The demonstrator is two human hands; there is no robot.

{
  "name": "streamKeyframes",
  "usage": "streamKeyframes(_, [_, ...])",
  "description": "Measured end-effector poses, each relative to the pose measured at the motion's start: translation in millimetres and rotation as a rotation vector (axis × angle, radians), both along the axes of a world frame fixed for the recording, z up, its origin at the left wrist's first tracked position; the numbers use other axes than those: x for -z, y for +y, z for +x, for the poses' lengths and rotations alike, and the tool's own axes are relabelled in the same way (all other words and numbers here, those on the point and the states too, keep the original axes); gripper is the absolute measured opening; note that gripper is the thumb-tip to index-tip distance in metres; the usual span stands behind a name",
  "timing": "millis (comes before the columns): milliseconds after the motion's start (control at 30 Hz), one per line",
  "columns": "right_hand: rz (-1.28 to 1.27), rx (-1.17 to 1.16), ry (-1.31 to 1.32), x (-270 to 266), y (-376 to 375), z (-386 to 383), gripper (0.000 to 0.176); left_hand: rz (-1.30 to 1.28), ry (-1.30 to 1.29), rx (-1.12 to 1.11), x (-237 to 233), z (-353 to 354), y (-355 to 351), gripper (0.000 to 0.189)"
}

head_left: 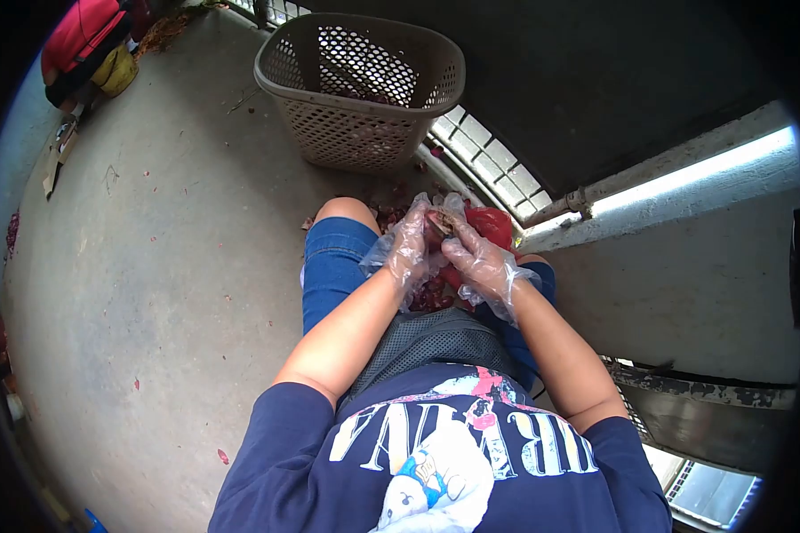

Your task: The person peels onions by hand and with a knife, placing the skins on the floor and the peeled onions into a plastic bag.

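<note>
Both my hands wear loose clear plastic gloves and meet over my lap. My left hand [406,247] and my right hand [476,264] both grip one small reddish-brown onion-like bulb [439,222] between the fingertips. Below the hands lies a heap of red-purple peels [434,293] between my knees. A red plastic bag [492,225] sits just behind my right hand.
A beige perforated plastic basket [361,82] stands ahead on the concrete floor [169,249]. A grated drain channel [489,169] runs along a wall on the right. Red and yellow items [93,44] lie at the far left corner. Peel scraps dot the floor.
</note>
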State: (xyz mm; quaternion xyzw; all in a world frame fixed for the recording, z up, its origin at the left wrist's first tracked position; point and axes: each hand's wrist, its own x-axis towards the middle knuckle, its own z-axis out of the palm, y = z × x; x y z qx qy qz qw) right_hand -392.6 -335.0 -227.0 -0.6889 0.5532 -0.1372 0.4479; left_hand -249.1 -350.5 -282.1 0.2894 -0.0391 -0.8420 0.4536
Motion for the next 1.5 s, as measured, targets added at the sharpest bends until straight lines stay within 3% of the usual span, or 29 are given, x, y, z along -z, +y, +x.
streamKeyframes(167, [-0.096, -0.2, 0.135, -14.1, 0.1, -12.6, 0.068, 0.047, -0.056, -0.054, 8.9, 4.2, -8.0, 0.04])
streamKeyframes(200, [-0.093, -0.197, 0.137, -22.8, 0.0, -10.8, 0.068, -0.053, -0.01, -0.011, 5.7, 4.9, -6.1, 0.039])
streamKeyframes(267, [0.084, -0.177, 0.266, -39.1, -1.8, -5.3, 0.07, -0.153, 0.035, 0.033, -4.6, 7.2, -4.9, 0.038])
streamKeyframes(367, [-0.006, -0.253, 0.105, -17.9, 0.5, -16.2, 0.071, -0.085, -0.01, 0.094, -13.8, 11.4, -3.8, 0.043])
streamKeyframes(433, [0.031, -0.28, 0.137, -38.1, 0.3, -12.0, 0.071, -0.237, 0.045, 0.133, -9.7, 15.4, -4.4, 0.038])
streamKeyframes(567, [0.108, -0.298, 0.216, -66.4, 2.7, -3.0, 0.069, -0.269, 0.102, 0.249, 4.1, 15.7, -10.1, 0.037])
streamKeyframes(667, [0.006, -0.229, 0.239, -28.9, 3.3, -7.7, 0.067, -0.254, -0.051, 0.16, 3.6, 11.9, -6.9, 0.042])
streamKeyframes(733, [0.006, -0.194, 0.204, -25.7, 6.4, -5.1, 0.065, -0.279, -0.104, 0.017, -2.3, 8.2, -3.6, 0.041])
streamKeyframes(867, [0.059, -0.09, 0.226, -34.1, 11.0, 6.1, 0.063, -0.379, -0.274, -0.015, 9.0, 10.2, -2.2, 0.041])
streamKeyframes(967, [0.006, -0.156, 0.248, -30.0, 9.3, -1.2, 0.062, -0.247, -0.281, 0.022, -6.3, 11.3, -0.6, 0.041])
streamKeyframes(1033, [0.064, -0.187, 0.322, -52.8, 7.5, 2.5, 0.061, -0.278, -0.095, 0.223, 0.2, 13.1, -3.9, 0.041])
streamKeyframes(1100, [0.112, -0.219, 0.398, -59.1, 8.0, 0.7, 0.06, -0.239, -0.071, 0.27, -3.7, 15.9, -4.3, 0.041])
streamKeyframes(1167, [-0.097, -0.245, 0.312, -47.7, 10.7, -4.7, 0.059, -0.202, -0.052, 0.311, -8.5, 15.7, -5.6, 0.042])
streamKeyframes(1267, [0.026, -0.156, 0.326, -42.0, 8.0, -0.2, 0.057, -0.216, -0.068, 0.21, -8.0, 13.5, -4.2, 0.038])
streamKeyframes(1367, [0.005, -0.051, 0.243, -18.0, 8.5, 1.8, 0.055, -0.161, -0.212, 0.046, 4.0, 8.9, -2.7, 0.039])
streamKeyframes(1500, [-0.051, 0.058, 0.174, -16.4, 12.3, 11.5, 0.057, -0.081, -0.19, -0.163, 0.8, -3.6, 5.0, 0.038])
